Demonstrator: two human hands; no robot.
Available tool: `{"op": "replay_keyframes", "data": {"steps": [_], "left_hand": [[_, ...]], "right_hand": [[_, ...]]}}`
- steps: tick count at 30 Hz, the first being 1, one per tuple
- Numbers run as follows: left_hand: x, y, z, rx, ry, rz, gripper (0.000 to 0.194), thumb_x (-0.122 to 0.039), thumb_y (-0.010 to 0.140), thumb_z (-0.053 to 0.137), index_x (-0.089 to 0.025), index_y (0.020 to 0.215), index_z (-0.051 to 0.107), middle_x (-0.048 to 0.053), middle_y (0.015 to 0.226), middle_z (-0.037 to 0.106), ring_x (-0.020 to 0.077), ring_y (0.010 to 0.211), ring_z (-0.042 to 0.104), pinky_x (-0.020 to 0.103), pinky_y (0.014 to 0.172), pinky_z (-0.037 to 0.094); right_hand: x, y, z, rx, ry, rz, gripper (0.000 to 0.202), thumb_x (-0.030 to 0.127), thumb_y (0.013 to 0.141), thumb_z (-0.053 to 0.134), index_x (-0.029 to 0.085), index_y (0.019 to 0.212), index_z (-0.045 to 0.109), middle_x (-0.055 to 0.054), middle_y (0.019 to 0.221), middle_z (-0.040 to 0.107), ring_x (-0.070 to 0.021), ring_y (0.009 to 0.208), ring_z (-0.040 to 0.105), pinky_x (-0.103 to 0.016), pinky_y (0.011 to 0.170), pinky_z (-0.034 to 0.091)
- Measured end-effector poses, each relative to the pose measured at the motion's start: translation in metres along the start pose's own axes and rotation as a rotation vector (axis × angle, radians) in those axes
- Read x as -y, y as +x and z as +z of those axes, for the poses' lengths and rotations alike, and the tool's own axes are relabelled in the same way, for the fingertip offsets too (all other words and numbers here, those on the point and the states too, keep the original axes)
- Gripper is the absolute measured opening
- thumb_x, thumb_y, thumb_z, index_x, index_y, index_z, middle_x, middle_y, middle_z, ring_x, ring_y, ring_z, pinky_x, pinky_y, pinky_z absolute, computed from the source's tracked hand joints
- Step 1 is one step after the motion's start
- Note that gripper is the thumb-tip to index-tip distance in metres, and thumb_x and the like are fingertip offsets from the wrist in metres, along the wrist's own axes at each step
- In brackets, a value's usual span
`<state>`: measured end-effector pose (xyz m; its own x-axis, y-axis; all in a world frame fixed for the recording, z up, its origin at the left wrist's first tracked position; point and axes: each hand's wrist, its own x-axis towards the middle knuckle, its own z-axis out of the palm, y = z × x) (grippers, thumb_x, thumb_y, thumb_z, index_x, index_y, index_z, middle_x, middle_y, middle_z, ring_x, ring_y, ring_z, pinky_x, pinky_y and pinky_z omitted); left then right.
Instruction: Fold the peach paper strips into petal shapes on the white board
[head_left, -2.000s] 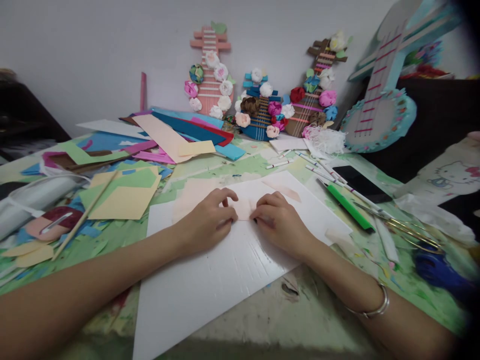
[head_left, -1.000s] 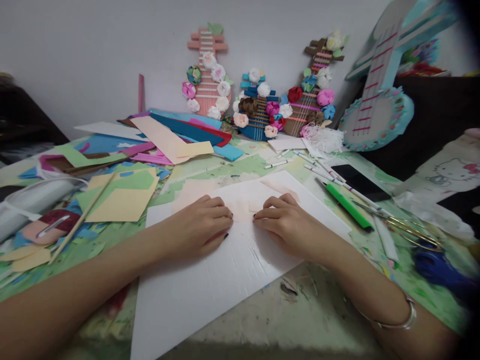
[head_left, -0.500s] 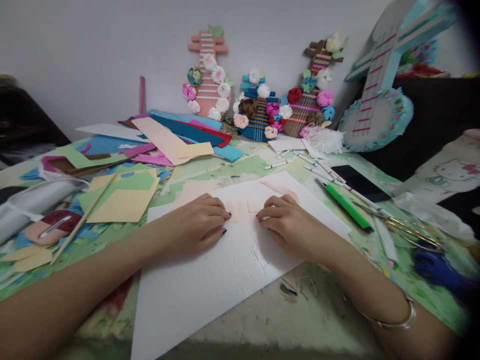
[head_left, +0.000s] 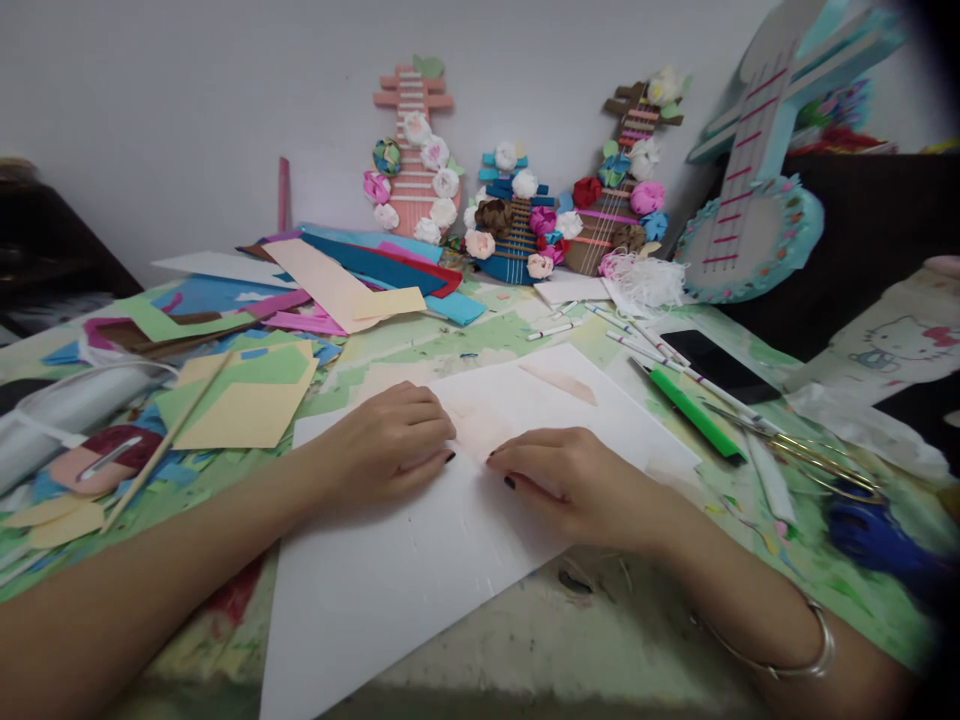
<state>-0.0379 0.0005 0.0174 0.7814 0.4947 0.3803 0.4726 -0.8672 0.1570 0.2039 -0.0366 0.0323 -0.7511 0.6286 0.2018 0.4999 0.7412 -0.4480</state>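
Note:
A large white sheet (head_left: pixel 375 590) lies on the green-stained table, with thin glossy streaks near its middle. Between my hands is a small pale peach paper piece (head_left: pixel 480 432), resting on the sheet. My left hand (head_left: pixel 405 435) has its curled fingers pressed together at the piece's left edge. At its lower right, my right hand (head_left: pixel 566 480) pinches with thumb and fingertips close together near the sheet. Another pale peach strip (head_left: pixel 561 382) lies farther back on the sheet, behind my right hand.
Coloured paper scraps (head_left: pixel 247 390) and a wooden stick (head_left: pixel 169 440) are at left. A green cutter (head_left: pixel 694 412), black phone (head_left: pixel 720 365) and gold scissors (head_left: pixel 825 465) lie at right. Flower-covered paper instruments (head_left: pixel 517 230) lean against the back wall.
My right hand has moved left and nearer to me, uncovering more of the farther peach strip. My left hand has shifted slightly, and the piece between the hands looks turned.

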Motion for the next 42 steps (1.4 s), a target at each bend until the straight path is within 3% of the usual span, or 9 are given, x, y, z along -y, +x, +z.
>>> {"op": "replay_keyframes", "data": {"steps": [4, 7, 11, 14, 20, 25, 31, 36, 42], "left_hand": [[0.002, 0.001, 0.000, 0.200, -0.002, 0.059, 0.034, -0.039, 0.090, 0.050, -0.018, 0.115, 0.056, 0.011, 0.114, 0.062, 0.0257, 0.109, 0.054, 0.041, 0.094, 0.039], [0.006, 0.000, 0.000, 0.262, -0.026, 0.051, 0.046, -0.047, 0.088, 0.051, -0.022, 0.127, 0.047, 0.011, 0.133, 0.052, 0.0275, 0.125, 0.044, 0.044, 0.105, 0.030], [0.011, 0.000, 0.003, 0.312, -0.046, 0.006, 0.056, -0.049, 0.088, 0.050, -0.024, 0.136, 0.037, 0.010, 0.145, 0.039, 0.0264, 0.135, 0.034, 0.046, 0.112, 0.017], [0.014, 0.000, 0.006, 0.316, -0.033, -0.022, 0.058, -0.050, 0.088, 0.049, -0.022, 0.137, 0.033, 0.011, 0.146, 0.037, 0.0253, 0.136, 0.031, 0.047, 0.114, 0.014], [0.005, 0.002, 0.012, 0.095, 0.076, -0.013, 0.044, -0.049, 0.080, 0.061, -0.017, 0.109, 0.052, 0.016, 0.140, 0.043, 0.0327, 0.132, 0.033, 0.053, 0.107, 0.024], [-0.019, 0.006, 0.015, -0.063, 0.120, 0.069, 0.011, -0.022, 0.085, 0.055, -0.017, 0.095, 0.057, 0.011, 0.114, 0.059, 0.0264, 0.111, 0.049, 0.044, 0.094, 0.039], [-0.037, 0.009, 0.020, -0.185, 0.228, 0.076, 0.024, -0.025, 0.081, 0.059, -0.010, 0.100, 0.055, 0.015, 0.103, 0.059, 0.0284, 0.097, 0.052, 0.044, 0.082, 0.043], [-0.037, 0.010, 0.025, -0.218, 0.361, 0.118, 0.007, -0.014, 0.084, 0.053, -0.011, 0.084, 0.059, 0.012, 0.086, 0.061, 0.0240, 0.083, 0.052, 0.039, 0.073, 0.045], [-0.028, 0.010, 0.025, -0.244, 0.370, 0.100, 0.015, -0.007, 0.085, 0.048, -0.012, 0.077, 0.060, 0.008, 0.072, 0.059, 0.0203, 0.074, 0.050, 0.034, 0.067, 0.044]], "right_hand": [[-0.008, 0.002, 0.003, -0.172, 0.333, 0.023, 0.034, 0.006, 0.080, 0.045, 0.020, 0.102, 0.066, -0.002, 0.093, 0.072, -0.0131, 0.086, 0.066, -0.025, 0.079, 0.050], [-0.034, 0.003, 0.006, -0.355, 0.053, 0.175, 0.042, 0.000, 0.073, 0.043, 0.020, 0.099, 0.069, -0.003, 0.097, 0.072, -0.0175, 0.089, 0.066, -0.032, 0.081, 0.050], [-0.061, 0.005, 0.008, -0.277, -0.134, 0.172, 0.056, -0.006, 0.066, 0.041, 0.020, 0.110, 0.066, -0.005, 0.114, 0.067, -0.0211, 0.108, 0.058, -0.039, 0.093, 0.044], [-0.059, 0.007, 0.008, -0.198, -0.090, 0.077, 0.045, -0.003, 0.073, 0.044, 0.020, 0.104, 0.068, -0.005, 0.110, 0.067, -0.0193, 0.104, 0.058, -0.037, 0.091, 0.045], [-0.036, 0.007, 0.013, -0.186, -0.050, 0.044, 0.022, 0.010, 0.080, 0.057, 0.020, 0.095, 0.071, -0.008, 0.096, 0.062, -0.0182, 0.090, 0.056, -0.032, 0.078, 0.046], [-0.024, 0.010, 0.023, -0.228, -0.113, 0.042, 0.013, 0.011, 0.080, 0.058, 0.015, 0.072, 0.068, -0.006, 0.079, 0.058, -0.0165, 0.079, 0.052, -0.029, 0.069, 0.043], [-0.025, 0.011, 0.025, -0.336, -0.106, 0.058, 0.010, 0.010, 0.078, 0.058, 0.014, 0.069, 0.062, -0.005, 0.074, 0.056, -0.0165, 0.077, 0.052, -0.029, 0.068, 0.042], [-0.015, 0.013, 0.026, -0.440, -0.105, 0.002, 0.015, 0.012, 0.081, 0.054, 0.015, 0.066, 0.058, -0.005, 0.073, 0.055, -0.0165, 0.075, 0.051, -0.029, 0.068, 0.042], [-0.016, 0.013, 0.025, -0.384, -0.069, -0.034, 0.007, 0.011, 0.078, 0.056, 0.016, 0.078, 0.061, -0.006, 0.080, 0.058, -0.0177, 0.080, 0.051, -0.032, 0.072, 0.044]]}}
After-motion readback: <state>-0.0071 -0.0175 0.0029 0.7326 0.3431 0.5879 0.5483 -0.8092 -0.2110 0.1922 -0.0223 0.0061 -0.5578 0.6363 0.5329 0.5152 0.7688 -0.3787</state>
